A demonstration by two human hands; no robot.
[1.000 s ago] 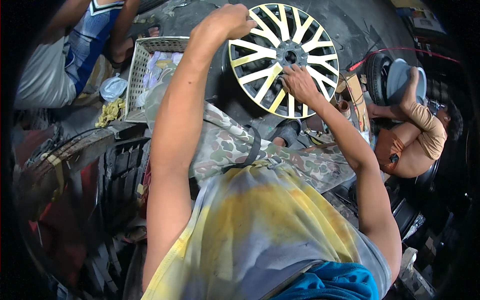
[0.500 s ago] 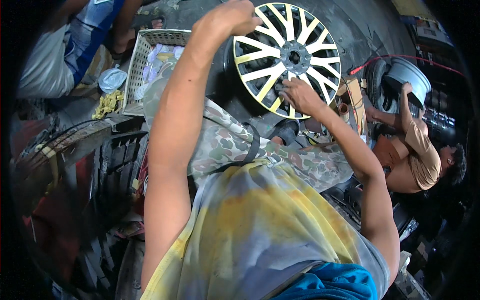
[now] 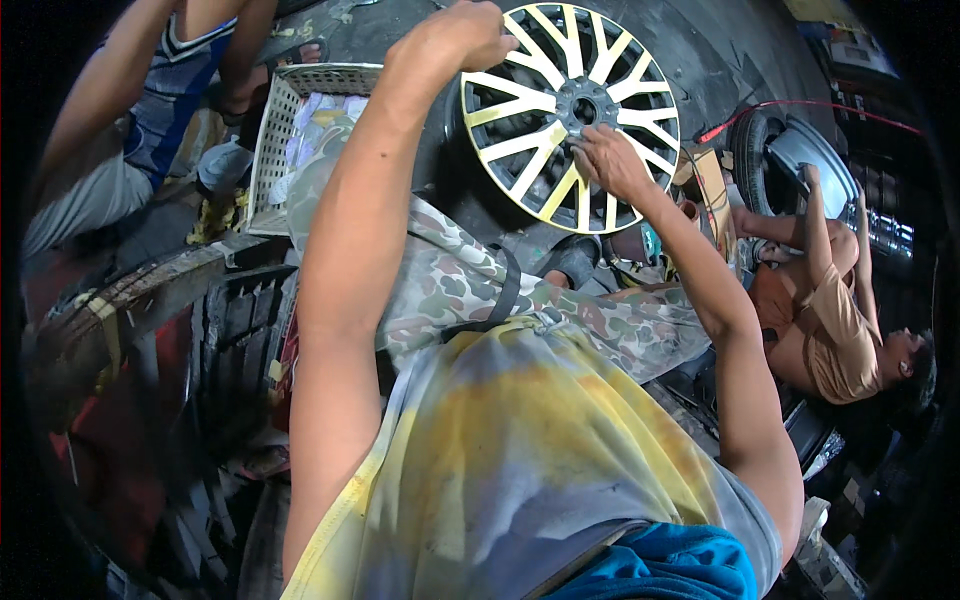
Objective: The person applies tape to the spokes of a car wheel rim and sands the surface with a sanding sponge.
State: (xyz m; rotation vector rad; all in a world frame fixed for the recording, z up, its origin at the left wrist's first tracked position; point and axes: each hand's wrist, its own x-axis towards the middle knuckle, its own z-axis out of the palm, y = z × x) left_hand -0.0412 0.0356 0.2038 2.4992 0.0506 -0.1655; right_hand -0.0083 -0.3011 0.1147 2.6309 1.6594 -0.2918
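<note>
A round alloy wheel [image 3: 570, 100] with a dark hub and pale spokes, yellow along some edges, lies face up in front of my knees. At its upper left edge, my left hand [image 3: 465, 35] has its fingers curled over the rim. My right hand [image 3: 612, 162] is on the lower right spokes, close to the hub. Its fingers are bent together and pressed down, apparently around a small grey piece too hidden to name. My camouflage-clad legs [image 3: 450, 270] are below the wheel.
A white plastic basket [image 3: 262, 150] holding wrapped pieces stands left of the wheel, near a seated person's legs [image 3: 190, 60]. On the right, another person [image 3: 840, 340] handles a silver wheel rim [image 3: 815, 155] beside a black tyre [image 3: 750, 150]. A red cable [image 3: 770, 104] runs behind them.
My right hand has moved up the spokes toward the hub. My left hand stays at the rim. The person at right has tilted the silver rim, and the person at left has shifted.
</note>
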